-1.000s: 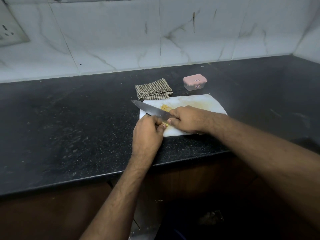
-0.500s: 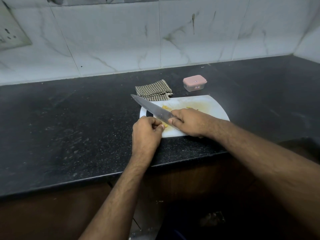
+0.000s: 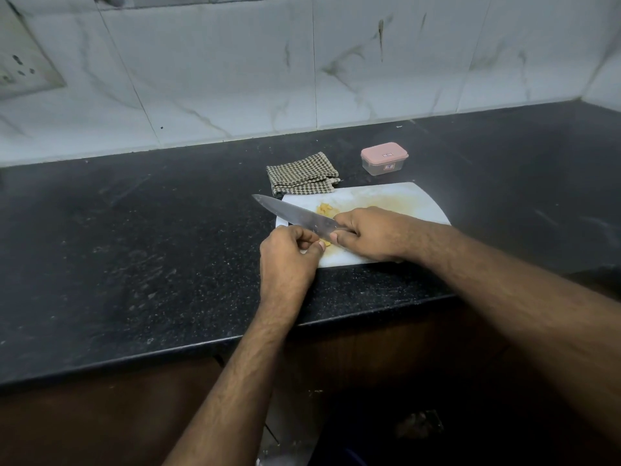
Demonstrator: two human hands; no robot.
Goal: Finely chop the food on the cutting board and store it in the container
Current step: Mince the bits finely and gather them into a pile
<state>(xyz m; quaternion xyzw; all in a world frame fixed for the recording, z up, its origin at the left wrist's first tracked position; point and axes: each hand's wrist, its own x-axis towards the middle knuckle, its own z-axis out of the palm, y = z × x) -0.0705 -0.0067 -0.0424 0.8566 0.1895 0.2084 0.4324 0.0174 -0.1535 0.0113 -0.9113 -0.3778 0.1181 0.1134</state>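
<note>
Mid-chop, centre of the frame. Right hand [image 3: 369, 233] wrapped around the handle of the knife [image 3: 295, 215], blade running up-left from the fist, tip past the left edge of the board [image 3: 403, 200] and out over the dark desk [image 3: 134, 247]. Left hand [image 3: 289, 253] curled at the board's lower-left corner, fingertips pinching a small yellow bit of food [image 3: 325, 245] right under the blade's heel; hard to tell how much of it sits beneath the fingers. More chopped yellow food in a little pile just above the blade, with a yellow smear across the board to the right. Key relation: the held piece lies between the two hands, touching the left fingertips and just beside the right thumb, so the next cut probably falls very near those fingertips. Box [image 3: 384, 158] with its pink lid on, above the board toward upper right, apart from it; right hand nearer. Checked cloth [image 3: 300, 173] at the board's upper-left corner.
</note>
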